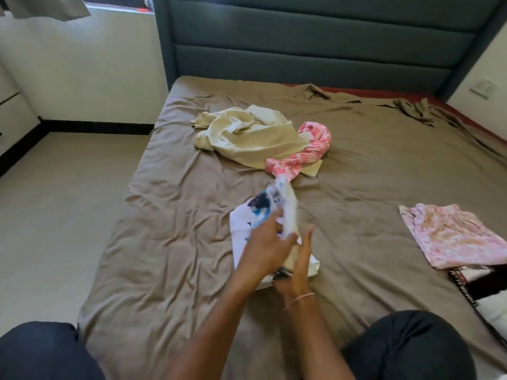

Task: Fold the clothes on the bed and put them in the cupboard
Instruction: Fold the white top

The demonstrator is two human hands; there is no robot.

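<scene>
A white garment with a blue and dark print (241, 223) lies in the middle of the bed (164, 242). My left hand (266, 248) grips a lifted, blurred fold of it. My right hand (300, 259), with a bracelet at the wrist, rests with straight fingers against the garment's right edge. Farther up the bed a crumpled cream garment (247, 135) lies loose, with a twisted pink patterned cloth (310, 152) touching its right side. A folded pink floral garment (452, 237) sits at the right edge on top of a black and white cloth (477, 283). No cupboard is in view.
The brown sheet is wrinkled and pulled back at the far right corner. A padded grey headboard (315, 42) stands behind. Bare floor (55, 215) runs along the bed's left side. My knees in dark trousers (406, 349) rest at the near edge.
</scene>
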